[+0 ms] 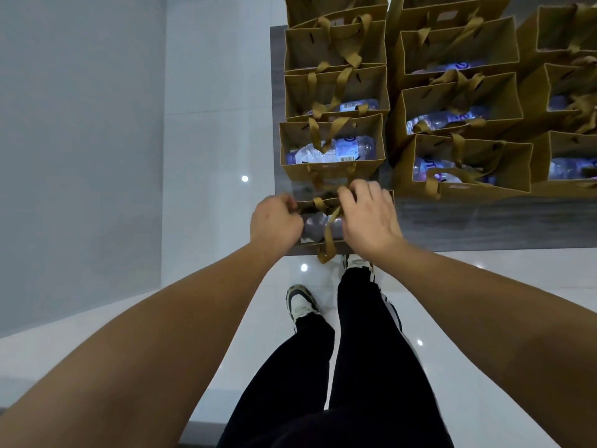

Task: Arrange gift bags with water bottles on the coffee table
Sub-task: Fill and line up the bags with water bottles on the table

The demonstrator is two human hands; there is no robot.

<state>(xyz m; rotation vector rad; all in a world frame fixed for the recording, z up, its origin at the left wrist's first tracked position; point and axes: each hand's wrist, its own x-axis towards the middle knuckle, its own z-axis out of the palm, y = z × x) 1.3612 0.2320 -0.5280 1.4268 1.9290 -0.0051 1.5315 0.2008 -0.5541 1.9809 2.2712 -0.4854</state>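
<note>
Both hands work at the nearest bag (pixel 318 242) at the table (pixel 484 221) edge: left hand (pixel 274 221) grips its rim, right hand (pixel 368 218) seems to pinch a handle (pixel 328 240). A bottle (pixel 318 226) lies inside. More filled bags (pixel 332 147) stand in rows behind.

A person with bare forearms (pixel 181 318), black trousers (pixel 355 367) with what may be white side stripes, and white-and-dark trainers (pixel 302 303) at centre frame.

Bags (pixel 458 101) stand packed in rows across the surface (pixel 484 221), edges touching. A bare strip runs along its near edge, right of the hands (pixel 323 218).
</note>
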